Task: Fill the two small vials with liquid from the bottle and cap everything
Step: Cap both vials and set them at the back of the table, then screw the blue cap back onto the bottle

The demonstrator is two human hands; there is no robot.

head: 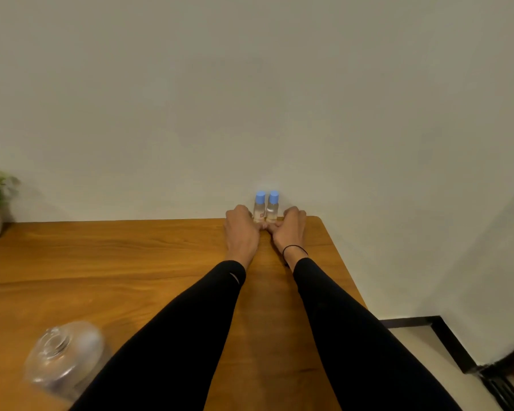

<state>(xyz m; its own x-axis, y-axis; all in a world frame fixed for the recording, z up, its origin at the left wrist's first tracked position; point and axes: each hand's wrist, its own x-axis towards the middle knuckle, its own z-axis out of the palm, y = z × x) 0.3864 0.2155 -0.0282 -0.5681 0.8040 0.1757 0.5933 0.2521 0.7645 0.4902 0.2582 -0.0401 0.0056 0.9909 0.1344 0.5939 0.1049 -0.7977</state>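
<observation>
**Two little vials at the back of the desk**

Two small vials stand side by side at the back edge of the desk [131, 262], near its far right corner and close to the wall. The left vial [259, 209] and the right vial [272, 209] each have a blue cap on top. They look like they touch each other.

The left hand [241, 232] is curled next to the left vial. The right hand [290, 231] is curled next to the right vial. The fingers are bent in at the bottoms of the vials, and the thumbs meet in front. I cannot tell if the hands are squeezing the vials or just resting beside them.

The big clear bottle [63, 354] sits near the front left of the desk, well apart from the vials.

I think the step now is taking hold of the vials, or setting them down neatly. To do it well, hold each vial low and keep it standing straight. Move slowly so one does not knock the other over.

Some things are hard to see. The bottle is blurry, so I cannot tell if its cap is on. The hands hide the bottoms of the vials. The vials are small and far away, so I cannot say how full they are.
</observation>
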